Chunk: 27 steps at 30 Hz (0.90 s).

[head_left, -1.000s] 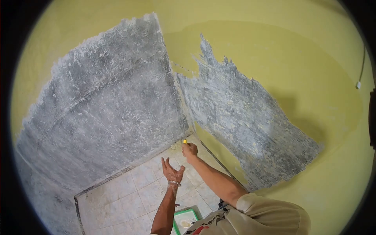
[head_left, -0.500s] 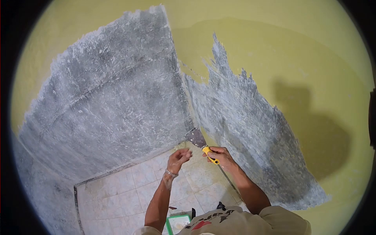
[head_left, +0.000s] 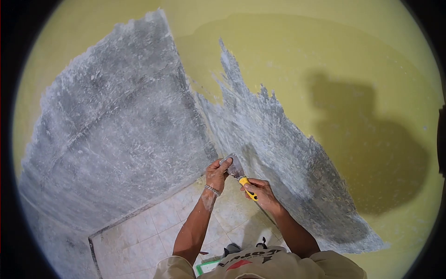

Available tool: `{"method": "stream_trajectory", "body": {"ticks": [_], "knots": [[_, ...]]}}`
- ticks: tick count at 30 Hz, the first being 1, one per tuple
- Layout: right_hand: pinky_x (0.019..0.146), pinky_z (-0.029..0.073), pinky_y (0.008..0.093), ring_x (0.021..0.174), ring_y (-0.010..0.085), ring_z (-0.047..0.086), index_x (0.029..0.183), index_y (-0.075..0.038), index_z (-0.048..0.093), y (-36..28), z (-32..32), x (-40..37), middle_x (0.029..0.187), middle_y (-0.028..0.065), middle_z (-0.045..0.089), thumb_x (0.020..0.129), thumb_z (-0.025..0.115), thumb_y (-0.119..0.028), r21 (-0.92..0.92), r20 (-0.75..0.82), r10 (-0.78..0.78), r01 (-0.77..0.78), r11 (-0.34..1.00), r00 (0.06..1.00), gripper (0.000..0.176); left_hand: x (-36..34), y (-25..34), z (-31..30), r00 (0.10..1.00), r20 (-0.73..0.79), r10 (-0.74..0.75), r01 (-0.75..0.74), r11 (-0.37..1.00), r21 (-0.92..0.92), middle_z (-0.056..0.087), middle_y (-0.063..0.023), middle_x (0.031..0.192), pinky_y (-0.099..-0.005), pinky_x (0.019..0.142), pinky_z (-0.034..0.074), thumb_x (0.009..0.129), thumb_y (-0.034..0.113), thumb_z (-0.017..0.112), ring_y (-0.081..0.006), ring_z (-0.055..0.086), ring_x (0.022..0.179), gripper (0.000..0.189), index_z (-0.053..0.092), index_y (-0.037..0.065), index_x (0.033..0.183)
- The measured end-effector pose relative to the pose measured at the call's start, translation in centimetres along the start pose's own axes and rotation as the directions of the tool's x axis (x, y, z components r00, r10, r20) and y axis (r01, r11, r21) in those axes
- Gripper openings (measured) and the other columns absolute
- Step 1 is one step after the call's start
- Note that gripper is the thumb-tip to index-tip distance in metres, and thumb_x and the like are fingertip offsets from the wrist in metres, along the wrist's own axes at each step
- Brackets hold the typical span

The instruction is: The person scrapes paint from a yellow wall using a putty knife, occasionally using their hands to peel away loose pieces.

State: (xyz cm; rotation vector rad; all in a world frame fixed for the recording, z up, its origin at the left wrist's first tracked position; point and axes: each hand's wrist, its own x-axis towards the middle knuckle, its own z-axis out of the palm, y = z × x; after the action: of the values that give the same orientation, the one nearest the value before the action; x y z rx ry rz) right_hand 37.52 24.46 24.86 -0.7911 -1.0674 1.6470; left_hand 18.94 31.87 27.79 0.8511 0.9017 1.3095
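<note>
A putty knife with a yellow and black handle (head_left: 248, 187) is gripped in my right hand (head_left: 264, 193), its blade tilted up to the left. My left hand (head_left: 217, 176), with a bracelet at the wrist, has its thumb and curled fingers on the left edge of the dark, smeared blade (head_left: 236, 166). Whitish residue shows on the left wrist. Both hands are in front of the wall corner, above the floor.
Grey scraped patches cover the left wall (head_left: 125, 125) and part of the right wall (head_left: 288, 153), bordered by yellow-green paint (head_left: 297, 51). Pale tiles (head_left: 162, 218) form the floor. A green-rimmed tray (head_left: 200, 268) lies by my body, partly hidden by my shirt.
My left hand has moved up and right, from apart to touching the blade. The putty knife stays in my right hand. The view has shifted, so the walls appear further left.
</note>
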Motion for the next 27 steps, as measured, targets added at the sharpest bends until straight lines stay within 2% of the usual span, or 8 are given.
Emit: {"method": "stream_trajectory", "body": {"ticks": [2,7,9,11,12,16,18,27], "knots": [[0.061,0.044,0.0235,0.068,0.0087,0.055,0.119,0.002,0.064,0.2,-0.3,0.3,0.088,0.0039,0.067,0.095,0.064,-0.017,-0.057,-0.045,-0.034,0.032,0.998,0.998,0.031,0.9,-0.5,0.2,0.994,0.109,-0.008,0.019,0.995,-0.098,0.071,-0.0065,0.098,-0.0343,0.081,0.056,0.092,0.015,0.068,-0.0167,0.067,0.088,0.017,0.068,0.003,0.105],[0.065,0.045,0.0233,0.077,0.0076,0.056,0.118,0.001,0.067,0.4,0.3,1.6,0.09,0.0031,0.065,0.095,0.064,-0.013,-0.108,-0.254,-0.112,0.087,0.99,0.961,0.028,2.3,-0.5,0.8,0.994,0.106,0.017,-0.002,0.99,-0.139,0.07,-0.0073,0.101,-0.0352,0.083,0.056,0.096,0.021,0.064,-0.0181,0.067,0.09,0.023,0.067,0.002,0.107],[0.07,0.048,0.0259,0.08,0.0127,0.059,0.117,0.0,0.068,0.4,0.5,2.3,0.091,0.0068,0.065,0.088,0.069,-0.008,-0.591,-0.206,-0.545,0.341,0.731,0.813,0.029,3.0,-0.1,0.3,0.996,0.084,0.004,0.012,0.983,-0.184,0.07,-0.0072,0.1,-0.035,0.081,0.056,0.096,0.023,0.064,-0.0182,0.067,0.09,0.025,0.066,0.002,0.108],[0.072,0.05,0.0283,0.083,0.0165,0.06,0.117,-0.001,0.069,0.4,1.1,3.5,0.092,0.0086,0.064,0.085,0.071,-0.005,-0.712,-0.21,-0.635,0.329,0.62,0.743,0.033,4.4,0.6,-1.8,0.909,0.396,-0.132,0.332,0.804,-0.493,0.07,-0.0072,0.101,-0.0331,0.077,0.058,0.096,0.025,0.063,-0.0175,0.068,0.089,0.028,0.065,0.002,0.11],[0.074,0.051,0.0307,0.086,0.0204,0.062,0.118,-0.003,0.069,0.5,1.6,4.0,0.093,0.0105,0.064,0.081,0.073,-0.002,-0.811,-0.191,-0.71,0.299,0.503,0.678,0.037,4.6,1.0,-1.8,0.9,0.413,-0.141,0.349,0.801,-0.486,0.07,-0.0072,0.101,-0.0331,0.077,0.058,0.096,0.025,0.063,-0.0175,0.068,0.089,0.028,0.065,0.002,0.11],[0.074,0.052,0.0325,0.088,0.0251,0.062,0.117,-0.006,0.07,0.8,3.6,6.3,0.096,0.0122,0.064,0.075,0.077,-0.002,-0.906,-0.151,-0.779,0.23,0.355,0.609,0.043,5.5,2.3,-1.8,0.968,0.227,-0.104,0.13,0.986,-0.102,0.071,-0.0041,0.098,-0.0274,0.077,0.054,0.089,0.015,0.071,-0.0123,0.066,0.087,0.023,0.067,0.004,0.109],[0.079,0.051,0.0345,0.093,0.0263,0.059,0.114,-0.011,0.072,1.1,5.0,7.6,0.096,0.0102,0.062,0.074,0.076,-0.003,-0.917,-0.18,-0.77,0.178,0.356,0.613,0.041,7.2,2.0,-2.9,0.964,0.249,0.09,-0.105,0.993,0.047,0.071,-0.0034,0.096,-0.0243,0.074,0.052,0.085,0.009,0.075,-0.0097,0.064,0.083,0.022,0.068,0.004,0.105],[0.074,0.051,0.0338,0.087,0.0254,0.059,0.114,-0.01,0.073,3.6,9.2,12.4,0.093,0.0111,0.061,0.074,0.079,-0.008,-0.923,-0.266,-0.772,0.079,0.376,0.578,0.04,11.9,2.6,-7.3,0.996,0.093,0.003,-0.01,0.998,0.07,0.068,0.0021,0.081,-0.0225,0.066,0.045,0.083,0.007,0.075,-0.0066,0.057,0.07,0.008,0.071,0.002,0.088]]}}
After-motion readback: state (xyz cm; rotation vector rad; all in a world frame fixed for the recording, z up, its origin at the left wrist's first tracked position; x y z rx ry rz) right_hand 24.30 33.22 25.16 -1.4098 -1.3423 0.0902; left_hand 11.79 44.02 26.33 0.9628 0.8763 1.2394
